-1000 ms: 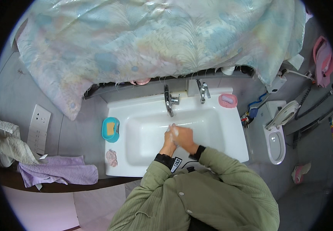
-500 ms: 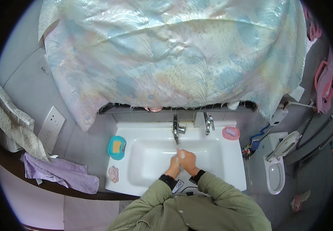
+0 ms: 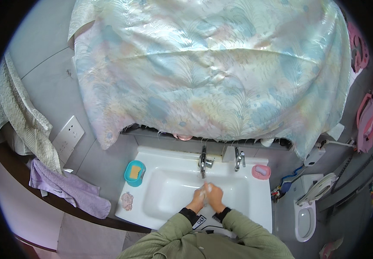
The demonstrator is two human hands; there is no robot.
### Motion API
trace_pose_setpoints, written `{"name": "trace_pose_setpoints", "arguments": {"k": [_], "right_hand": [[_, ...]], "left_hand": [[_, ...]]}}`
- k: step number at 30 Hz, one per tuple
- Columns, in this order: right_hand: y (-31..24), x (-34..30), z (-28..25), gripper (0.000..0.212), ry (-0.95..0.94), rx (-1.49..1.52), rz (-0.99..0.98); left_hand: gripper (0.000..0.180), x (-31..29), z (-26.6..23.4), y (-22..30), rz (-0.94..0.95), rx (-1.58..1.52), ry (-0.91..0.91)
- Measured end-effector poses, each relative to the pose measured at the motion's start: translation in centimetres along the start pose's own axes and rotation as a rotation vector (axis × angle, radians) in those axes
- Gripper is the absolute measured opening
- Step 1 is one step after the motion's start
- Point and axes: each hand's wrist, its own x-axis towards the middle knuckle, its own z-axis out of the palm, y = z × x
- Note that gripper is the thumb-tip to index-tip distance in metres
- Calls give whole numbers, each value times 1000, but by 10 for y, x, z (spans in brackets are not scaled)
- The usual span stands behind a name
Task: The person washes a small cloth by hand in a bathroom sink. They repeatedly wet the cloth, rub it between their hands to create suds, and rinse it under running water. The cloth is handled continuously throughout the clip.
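Observation:
Over the white sink basin (image 3: 160, 196), just below the spout of the dark chrome faucet (image 3: 203, 162), my two hands are pressed together. My left hand (image 3: 197, 201) and my right hand (image 3: 214, 197) both have curled fingers. Whitish wet patches, perhaps lather, show on the skin and between them. Whatever lies between the palms, if anything, is hidden. No water stream can be made out clearly. Dark cuffs and green sleeves end at my wrists.
A teal soap dish (image 3: 129, 180) with a yellow bar (image 3: 135, 172) and a crumpled pinkish cloth (image 3: 127, 201) are left. At right stand a second faucet (image 3: 239, 159), a pink soap dish (image 3: 257, 175) and a toilet (image 3: 306, 218). A shiny cloth (image 3: 212, 73) hangs above; towels (image 3: 72, 185) hang left.
The whole view has tilted, so the sink and cloth sit lower in the picture. My hands stay together below the faucet, their grip on each other slightly shifted.

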Motion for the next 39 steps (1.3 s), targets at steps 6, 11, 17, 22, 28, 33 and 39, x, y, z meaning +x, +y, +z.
{"name": "trace_pose_setpoints", "arguments": {"k": [6,11,17,22,28,33,39], "right_hand": [[3,-2,-7,38,18,66,140],[17,-6,-5,37,-109,-115,-26],[17,-4,-4,38,-6,-8,92],[14,-7,-1,40,-170,23,-78],[27,-13,2,36,-26,53,128],[23,-10,-5,35,-92,8,-82],[9,-2,-11,38,9,82,143]], "left_hand": [[32,-10,5,2,-124,37,-29],[38,-2,7,-8,-16,-122,-12],[42,13,4,-23,-34,95,13],[40,10,-1,-20,18,-227,9],[23,9,-1,-33,-14,-95,-80],[36,23,1,-39,-143,-296,-55],[35,31,4,-45,-57,-67,-57]]}}
